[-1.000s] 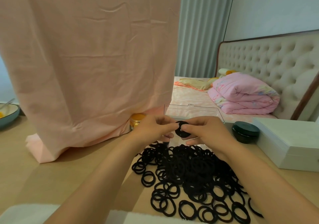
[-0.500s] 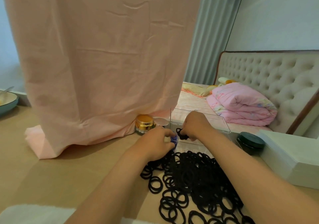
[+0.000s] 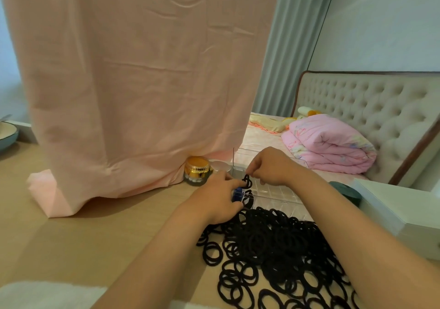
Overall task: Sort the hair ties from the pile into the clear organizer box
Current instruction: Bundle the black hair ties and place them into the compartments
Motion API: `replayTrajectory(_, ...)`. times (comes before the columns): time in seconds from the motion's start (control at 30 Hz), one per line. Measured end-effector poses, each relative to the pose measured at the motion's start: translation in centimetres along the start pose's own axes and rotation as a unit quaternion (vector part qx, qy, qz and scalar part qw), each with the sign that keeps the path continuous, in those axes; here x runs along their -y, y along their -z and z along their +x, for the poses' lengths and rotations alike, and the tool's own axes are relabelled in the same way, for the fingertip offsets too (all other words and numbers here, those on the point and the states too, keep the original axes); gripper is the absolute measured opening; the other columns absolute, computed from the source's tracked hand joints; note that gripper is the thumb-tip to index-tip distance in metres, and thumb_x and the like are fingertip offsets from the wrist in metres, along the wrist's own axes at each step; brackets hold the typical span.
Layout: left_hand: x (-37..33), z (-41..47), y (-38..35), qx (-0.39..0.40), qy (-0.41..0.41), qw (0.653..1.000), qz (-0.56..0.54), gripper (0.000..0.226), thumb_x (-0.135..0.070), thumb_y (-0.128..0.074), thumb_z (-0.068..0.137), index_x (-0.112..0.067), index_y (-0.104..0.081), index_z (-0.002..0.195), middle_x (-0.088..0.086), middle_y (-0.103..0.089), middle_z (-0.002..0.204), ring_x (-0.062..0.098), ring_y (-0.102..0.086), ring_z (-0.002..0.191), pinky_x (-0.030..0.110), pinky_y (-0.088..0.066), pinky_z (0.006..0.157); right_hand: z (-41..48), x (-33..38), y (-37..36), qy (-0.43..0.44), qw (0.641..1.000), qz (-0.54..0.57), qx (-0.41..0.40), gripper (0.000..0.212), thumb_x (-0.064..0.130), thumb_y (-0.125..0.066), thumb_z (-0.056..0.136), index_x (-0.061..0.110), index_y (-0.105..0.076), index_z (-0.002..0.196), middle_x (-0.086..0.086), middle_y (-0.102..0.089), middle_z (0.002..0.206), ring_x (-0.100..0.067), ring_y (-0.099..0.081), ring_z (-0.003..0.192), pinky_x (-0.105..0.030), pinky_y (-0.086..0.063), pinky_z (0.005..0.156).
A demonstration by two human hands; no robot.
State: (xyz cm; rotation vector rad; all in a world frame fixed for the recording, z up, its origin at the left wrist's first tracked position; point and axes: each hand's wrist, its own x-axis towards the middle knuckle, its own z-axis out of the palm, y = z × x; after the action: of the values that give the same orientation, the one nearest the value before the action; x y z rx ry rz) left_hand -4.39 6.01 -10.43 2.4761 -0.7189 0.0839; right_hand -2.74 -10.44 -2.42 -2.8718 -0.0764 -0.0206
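We find the right hand (image 3: 271, 167) pinching a bunched black hair tie (image 3: 247, 180) from above, over the near-left corner of the clear organizer box (image 3: 276, 190). The left hand (image 3: 217, 200) meets the same tie with its fingertips; whether it grips or merely steadies, we cannot tell. The pile (image 3: 273, 242) lies on the table (image 3: 95, 227), just beside the box's front wall. Risks, in our judgement:
- The elastic bunch may spring open on release and straddle a divider or hop out.
- The left wrist may drag loose ties.
- A push may slide the light box toward the gold jar (image 3: 197, 170).
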Motion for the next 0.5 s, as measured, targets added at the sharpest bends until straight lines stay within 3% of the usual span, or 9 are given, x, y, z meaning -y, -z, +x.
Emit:
replayTrajectory(0.07, 0.0, 0.0, -0.1, 0.009, -0.002, 1.000, -0.005, 0.062, -0.038, -0.061, 0.094, -0.034, -0.039, 0.152, -0.001, -0.031, 0.147, 0.018, -0.024, 0.142, 0.036, -0.031, 0.116, -1.0, -0.1, -1.1, 0.007, 1.000, -0.025, -0.009, 0.034, 0.001, -0.058, 0.085, 0.028, -0.074, 0.070, 0.003, -0.070, 0.077, -0.015, -0.064, 0.075, -0.032, -0.056, 0.074)
replayTrajectory(0.13, 0.0, 0.0, -0.2, 0.007, -0.004, 1.000, -0.021, 0.060, -0.037, -0.060, 0.095, -0.033, -0.040, 0.151, 0.000, -0.028, 0.151, 0.018, -0.017, 0.145, 0.037, -0.025, 0.118, -1.7, -0.4, -2.4, 0.005, 0.998, -0.067, 0.006, 0.027, 0.008, -0.057, 0.080, 0.020, -0.059, 0.056, -0.001, -0.053, 0.059, -0.022, -0.050, 0.060, -0.032, -0.042, 0.056)
replayTrajectory(0.23, -0.1, 0.1, -0.2, -0.014, -0.014, 0.999, -0.045, 0.053, -0.031, -0.059, 0.097, -0.029, -0.047, 0.148, -0.003, -0.035, 0.147, 0.015, -0.026, 0.140, 0.026, -0.024, 0.111, -1.9, -1.1, -3.3, 0.052, 0.998, -0.023, -0.009, 0.034, 0.023, -0.055, 0.073, 0.014, -0.031, 0.050, -0.008, -0.028, 0.057, -0.024, -0.025, 0.057, -0.040, -0.023, 0.056)
replayTrajectory(0.3, -0.4, 0.1, -0.2, -0.025, -0.026, 0.997, -0.065, 0.048, -0.025, -0.058, 0.097, -0.028, -0.051, 0.144, -0.004, -0.045, 0.141, 0.013, -0.036, 0.134, 0.023, -0.026, 0.108, -1.8, -1.7, -3.1, 0.061, 0.998, 0.009, -0.011, 0.042, 0.037, -0.057, 0.071, 0.005, -0.038, 0.052, -0.012, -0.033, 0.062, -0.024, -0.028, 0.058, -0.041, -0.025, 0.056)
replayTrajectory(0.4, -0.7, 0.0, 0.0, -0.048, -0.013, 0.991, -0.126, 0.048, -0.019, -0.057, 0.097, -0.030, -0.047, 0.142, -0.006, -0.058, 0.135, 0.011, -0.049, 0.129, 0.028, -0.038, 0.109, -1.6, -2.0, -2.8, 0.056, 0.998, -0.015, 0.001, 0.051, 0.049, -0.067, 0.080, 0.001, -0.064, 0.065, -0.016, -0.051, 0.065, -0.029, -0.047, 0.060, -0.043, -0.040, 0.058)
replayTrajectory(0.5, -0.4, -0.2, 0.1, -0.055, 0.007, 0.989, -0.138, 0.053, -0.017, -0.058, 0.096, -0.032, -0.041, 0.143, -0.011, -0.060, 0.133, 0.010, -0.048, 0.131, 0.031, -0.039, 0.110, -1.5, -2.1, -2.2, 0.039, 0.999, 0.007, -0.025, 0.035, 0.043, -0.076, 0.082, 0.009, -0.075, 0.073, -0.005, -0.065, 0.070, -0.021, -0.059, 0.069, -0.034, -0.046, 0.065)
